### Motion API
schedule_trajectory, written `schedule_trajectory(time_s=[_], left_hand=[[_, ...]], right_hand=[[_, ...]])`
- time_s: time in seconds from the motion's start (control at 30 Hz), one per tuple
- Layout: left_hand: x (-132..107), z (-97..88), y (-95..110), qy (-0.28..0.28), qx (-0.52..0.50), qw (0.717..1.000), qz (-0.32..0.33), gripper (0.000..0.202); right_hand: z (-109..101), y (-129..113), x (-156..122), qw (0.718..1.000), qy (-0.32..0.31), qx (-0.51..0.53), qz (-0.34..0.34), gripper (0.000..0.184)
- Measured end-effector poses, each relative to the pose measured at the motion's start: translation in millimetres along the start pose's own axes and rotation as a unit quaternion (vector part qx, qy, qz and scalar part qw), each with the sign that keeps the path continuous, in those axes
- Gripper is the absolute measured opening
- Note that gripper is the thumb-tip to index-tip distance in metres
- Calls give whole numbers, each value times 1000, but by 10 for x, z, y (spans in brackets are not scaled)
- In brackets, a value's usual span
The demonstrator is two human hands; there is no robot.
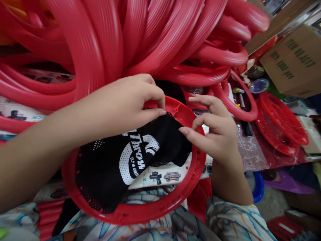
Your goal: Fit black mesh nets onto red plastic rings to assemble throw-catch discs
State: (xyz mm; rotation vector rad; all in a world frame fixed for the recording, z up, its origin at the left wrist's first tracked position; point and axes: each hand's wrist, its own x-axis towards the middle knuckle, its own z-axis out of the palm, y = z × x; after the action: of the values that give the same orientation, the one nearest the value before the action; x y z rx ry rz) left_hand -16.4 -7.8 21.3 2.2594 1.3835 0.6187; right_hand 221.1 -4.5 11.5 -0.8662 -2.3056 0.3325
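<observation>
A red plastic ring (160,211) rests tilted against my lap and the table edge. Black mesh fabric (102,174) with white printed lettering is stretched across part of it; the lower right of the ring shows through bare. My left hand (144,100) reaches over from the left, thumb and forefinger pinching the fabric's edge at the far inner rim. To the right, my right hand (213,129) has its fingers apart and curved over the rim, its thumb tip beside the fabric. Whether that thumb touches the fabric I cannot tell.
Glossy red hoops (173,40) are heaped high just beyond my hands. More red rings (283,124) lie on the table at the right, near clear plastic film (250,150). A cardboard box (293,63) stands behind them. Printed white packaging (165,175) lies under the ring.
</observation>
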Motion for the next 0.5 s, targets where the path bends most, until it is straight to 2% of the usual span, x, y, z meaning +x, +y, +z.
schedule_trajectory(time_s=[0.1,0.17,0.27,0.33,0.43,0.5], left_hand=[[-26,-141,-15,-16,6,1000,-7,14],[-35,-188,-22,-8,8,1000,-9,12],[-39,-208,-79,-15,20,1000,-7,18],[-49,-215,-167,-19,35,999,4,31],[-86,-240,-330,-45,62,996,45,69],[-115,-265,-398,-73,83,991,71,82]], right_hand=[[15,-96,-49,994,-54,-78,-47,29],[69,-157,-82,988,-82,-120,-47,34],[161,-203,-109,985,-79,-153,-30,30],[182,-209,-108,988,-85,-128,-25,23],[127,-220,-87,994,-104,-26,-11,15],[66,-237,-69,993,-109,38,9,11]])
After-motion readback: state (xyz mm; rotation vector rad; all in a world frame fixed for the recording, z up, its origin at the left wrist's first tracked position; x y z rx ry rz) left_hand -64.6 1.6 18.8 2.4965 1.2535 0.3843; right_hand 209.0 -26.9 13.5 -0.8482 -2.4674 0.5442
